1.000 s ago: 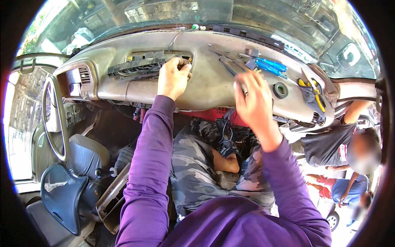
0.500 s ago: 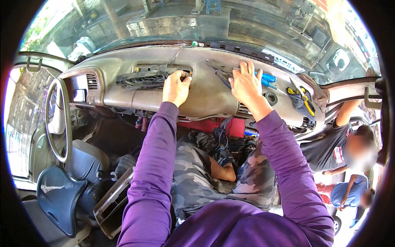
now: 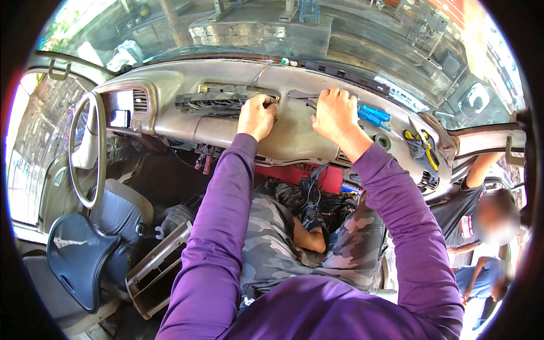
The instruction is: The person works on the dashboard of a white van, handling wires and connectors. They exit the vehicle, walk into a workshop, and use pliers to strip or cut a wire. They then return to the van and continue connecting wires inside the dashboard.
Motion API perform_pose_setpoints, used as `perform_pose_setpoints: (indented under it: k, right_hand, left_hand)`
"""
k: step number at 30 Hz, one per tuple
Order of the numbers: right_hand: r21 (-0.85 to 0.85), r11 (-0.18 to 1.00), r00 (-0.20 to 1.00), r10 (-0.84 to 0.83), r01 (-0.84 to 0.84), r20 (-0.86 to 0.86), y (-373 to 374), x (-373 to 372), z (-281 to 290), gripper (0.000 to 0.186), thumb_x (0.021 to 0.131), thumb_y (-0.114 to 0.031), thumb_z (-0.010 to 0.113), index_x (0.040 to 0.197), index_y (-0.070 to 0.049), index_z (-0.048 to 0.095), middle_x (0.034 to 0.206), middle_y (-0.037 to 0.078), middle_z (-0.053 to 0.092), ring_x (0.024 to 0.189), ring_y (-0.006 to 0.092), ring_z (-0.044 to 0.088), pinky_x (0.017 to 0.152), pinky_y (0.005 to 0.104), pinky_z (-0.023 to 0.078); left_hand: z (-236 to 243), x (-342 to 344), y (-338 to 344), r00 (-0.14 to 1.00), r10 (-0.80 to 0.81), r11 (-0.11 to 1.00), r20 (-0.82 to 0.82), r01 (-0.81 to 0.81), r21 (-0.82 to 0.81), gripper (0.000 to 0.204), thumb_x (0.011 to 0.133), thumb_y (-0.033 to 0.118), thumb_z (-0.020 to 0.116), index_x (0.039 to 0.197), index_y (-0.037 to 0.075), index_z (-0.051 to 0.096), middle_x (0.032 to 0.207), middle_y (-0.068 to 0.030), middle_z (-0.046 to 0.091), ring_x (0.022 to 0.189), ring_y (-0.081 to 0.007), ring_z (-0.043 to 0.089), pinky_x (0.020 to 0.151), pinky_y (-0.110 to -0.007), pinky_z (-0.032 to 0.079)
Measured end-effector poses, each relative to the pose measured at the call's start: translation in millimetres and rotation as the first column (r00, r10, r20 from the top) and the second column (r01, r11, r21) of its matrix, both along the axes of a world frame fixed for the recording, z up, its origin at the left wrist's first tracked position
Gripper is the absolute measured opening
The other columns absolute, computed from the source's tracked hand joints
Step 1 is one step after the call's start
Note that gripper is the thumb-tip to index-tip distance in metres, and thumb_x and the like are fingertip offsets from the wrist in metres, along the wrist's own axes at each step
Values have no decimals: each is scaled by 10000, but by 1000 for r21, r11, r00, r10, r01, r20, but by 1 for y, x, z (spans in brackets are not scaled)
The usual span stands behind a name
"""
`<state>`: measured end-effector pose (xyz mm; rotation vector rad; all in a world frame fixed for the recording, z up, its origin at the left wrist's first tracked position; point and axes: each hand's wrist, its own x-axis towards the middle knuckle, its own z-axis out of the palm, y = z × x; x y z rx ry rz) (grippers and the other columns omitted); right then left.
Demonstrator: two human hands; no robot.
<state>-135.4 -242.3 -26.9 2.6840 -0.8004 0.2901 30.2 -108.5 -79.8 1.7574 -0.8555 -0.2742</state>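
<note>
My left hand (image 3: 258,118) is closed, its thumb and fingers bunched at the right end of a long black strip (image 3: 212,101) full of dark wires, which lies over an opening in the dashboard top. What the fingertips pinch is hidden, though a small orange bit shows beside them. Further right, my right hand (image 3: 336,118) has its fingers curled round a pair of dark pliers (image 3: 302,94), whose head sticks out left of the knuckles. Just beyond that hand lie blue-handled tools (image 3: 375,115).
The beige dashboard (image 3: 221,131) spans the width, with yellow-handled pliers (image 3: 429,150) on a dark cloth at its right. A steering wheel (image 3: 102,150) stands at left. A removed trim panel (image 3: 156,272) leans beside the seat. Another person (image 3: 462,212) stands outside at right.
The view has shifted, moving the scene slightly rightward. My right hand's fingers, spread over the pliers before, have closed round them. My left hand stays at the strip's end.
</note>
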Motion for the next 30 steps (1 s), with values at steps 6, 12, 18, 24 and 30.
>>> perform_pose_setpoints:
  k: [6,12,18,24,30]
  right_hand:
    - [397,917,978,-110,30,179,23,1,-10,495,871,-416,694,1083,14,571,1009,287,683,934,434,714,800,525,572]
    - [387,918,991,36,-84,129,9,-34,-11,339,866,-314,756,990,-8,675,1121,216,667,1037,405,664,880,492,536]
    - [137,977,970,135,-165,203,-1,-40,-46,280,849,-192,743,1040,2,678,1294,202,562,1204,388,539,1018,501,430]
    - [71,984,964,145,-165,224,4,-29,-52,272,866,-180,701,1060,9,677,1298,215,546,1233,405,513,1037,607,377]
    - [59,987,967,135,-151,215,10,-27,-51,260,865,-203,711,1033,-9,674,1230,190,550,1176,392,536,991,619,395]
  left_hand:
    - [-18,17,-2,1000,3,997,-2,-3,-71,173,915,124,684,964,-37,723,764,-137,743,670,-204,718,701,-348,557]
    - [-2,16,3,935,-135,989,-327,105,-108,124,984,63,636,979,-52,683,792,-91,719,686,-151,693,640,-288,574]
    - [4,12,4,913,-199,980,-356,183,-77,108,997,45,624,1056,-34,666,893,-94,720,789,-171,712,716,-305,596]
    - [4,13,7,918,-218,976,-332,200,-86,87,992,41,627,1040,-18,668,872,-92,722,759,-158,694,703,-300,579]
    - [4,11,5,941,-192,981,-278,185,-53,85,980,19,624,1039,-24,668,868,-95,723,749,-156,694,699,-299,580]
